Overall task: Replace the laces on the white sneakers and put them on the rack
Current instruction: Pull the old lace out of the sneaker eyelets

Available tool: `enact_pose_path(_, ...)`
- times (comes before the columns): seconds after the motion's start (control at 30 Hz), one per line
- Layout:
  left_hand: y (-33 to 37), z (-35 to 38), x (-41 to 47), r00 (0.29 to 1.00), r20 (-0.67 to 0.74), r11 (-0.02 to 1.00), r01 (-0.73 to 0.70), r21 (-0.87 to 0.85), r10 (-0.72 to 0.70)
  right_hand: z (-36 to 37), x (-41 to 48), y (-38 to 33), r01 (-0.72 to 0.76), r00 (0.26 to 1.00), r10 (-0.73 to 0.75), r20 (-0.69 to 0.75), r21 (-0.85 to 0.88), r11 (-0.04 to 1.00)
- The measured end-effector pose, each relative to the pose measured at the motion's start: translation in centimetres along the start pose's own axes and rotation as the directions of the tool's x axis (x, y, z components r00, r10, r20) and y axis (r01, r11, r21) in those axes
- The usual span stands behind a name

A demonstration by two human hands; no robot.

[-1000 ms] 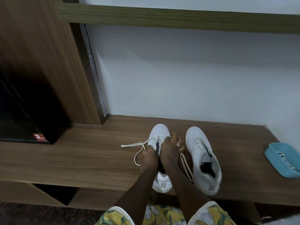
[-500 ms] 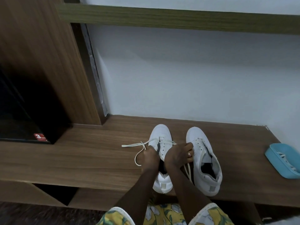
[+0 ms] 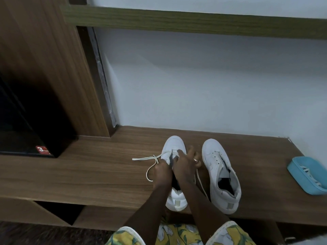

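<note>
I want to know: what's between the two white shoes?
In the head view, the right hand and a loose lace end lie between the left sneaker and the right sneaker.

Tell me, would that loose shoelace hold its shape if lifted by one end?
Probably not. The lace curls in a slack loop across the wooden shelf, so it looks floppy and would likely dangle. It seems thin and light, and its other part runs into the left sneaker, which would tug back.
</note>
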State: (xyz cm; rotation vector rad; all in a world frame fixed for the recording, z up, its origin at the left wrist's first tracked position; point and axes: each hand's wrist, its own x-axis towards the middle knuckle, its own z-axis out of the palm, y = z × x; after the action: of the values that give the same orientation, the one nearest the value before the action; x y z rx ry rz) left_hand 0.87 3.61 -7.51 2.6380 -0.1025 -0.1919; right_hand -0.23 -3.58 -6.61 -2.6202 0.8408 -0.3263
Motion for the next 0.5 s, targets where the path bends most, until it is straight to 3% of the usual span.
enact_pose_path(0.07, 0.00, -0.04, -0.05, 1.000, -0.002, 1.000, -0.014, 0.005, 0.014, 0.16, 0.03, 0.00, 0.086, 0.996, -0.086, 0.029, 0.008, 0.996)
enact_pose_path(0.2, 0.07, -0.19, -0.13, 1.000, -0.001, 1.000, -0.010, 0.012, 0.011, 0.19, 0.02, 0.01, 0.112, 0.992, -0.106, 0.072, -0.082, 0.990)
enact_pose_path(0.4, -0.05, -0.04, -0.06, 1.000, -0.002, 1.000, 0.012, -0.014, -0.012, -0.18, -0.03, 0.16, -0.095, 0.992, 0.105, 0.067, -0.130, 0.987)
enact_pose_path(0.5, -0.11, -0.01, -0.06, 1.000, 0.006, 1.000, 0.004, -0.014, -0.004, -0.31, 0.12, 0.28, -0.105, 0.989, 0.114, 0.090, -0.101, 0.989)
